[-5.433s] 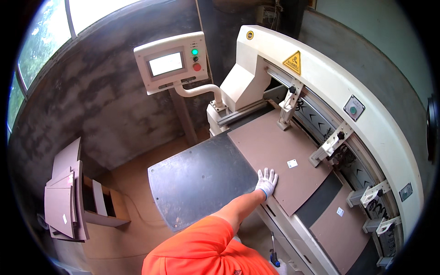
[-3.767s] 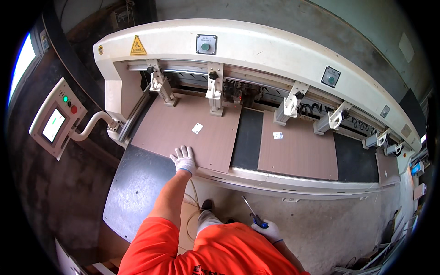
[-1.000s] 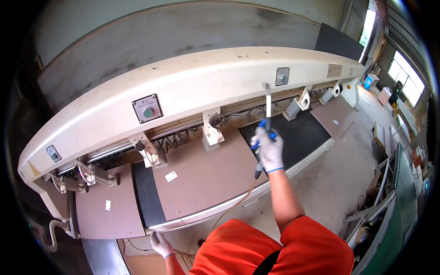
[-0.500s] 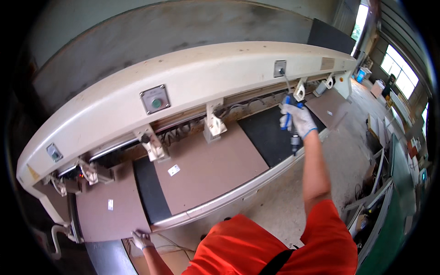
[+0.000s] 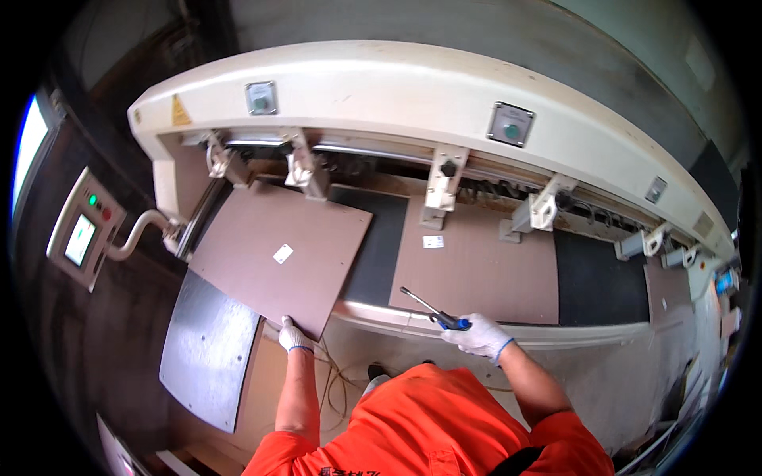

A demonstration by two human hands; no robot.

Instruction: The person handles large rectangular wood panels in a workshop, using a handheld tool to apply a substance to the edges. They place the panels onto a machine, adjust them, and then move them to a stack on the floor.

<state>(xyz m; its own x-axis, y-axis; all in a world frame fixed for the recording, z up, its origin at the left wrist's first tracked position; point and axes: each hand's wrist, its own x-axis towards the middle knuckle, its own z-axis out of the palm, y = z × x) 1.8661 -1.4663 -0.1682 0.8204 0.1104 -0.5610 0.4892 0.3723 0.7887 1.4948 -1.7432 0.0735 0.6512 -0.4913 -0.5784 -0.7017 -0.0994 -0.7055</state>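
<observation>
My left hand (image 5: 295, 335) is closed on the near edge of a brown flat panel (image 5: 309, 266), its thumb on top and the other fingers out of sight beneath. That panel bears a small white label (image 5: 282, 254) and lies askew at the left end of a long cream machine (image 5: 397, 67), its near corner jutting past the bed. My right hand (image 5: 480, 336) grips a blue air blow gun (image 5: 451, 321), the thin metal nozzle pointing up and left over the front edge of a second brown panel (image 5: 484, 270). This second panel lies flat under the machine's clamps, with a white label.
White clamps (image 5: 446, 178) hang over the black bed (image 5: 369, 246). Left of the machine stands a control box (image 5: 83, 234) on a curved arm. Below the first panel is a grey metal plate (image 5: 208, 349). A yellowish hose (image 5: 343, 381) lies on the floor.
My view has swung left. The left panel has turned out of line with the bed, my left hand at its edge. My right hand has brought the blow gun down and left from the machine's far end.
</observation>
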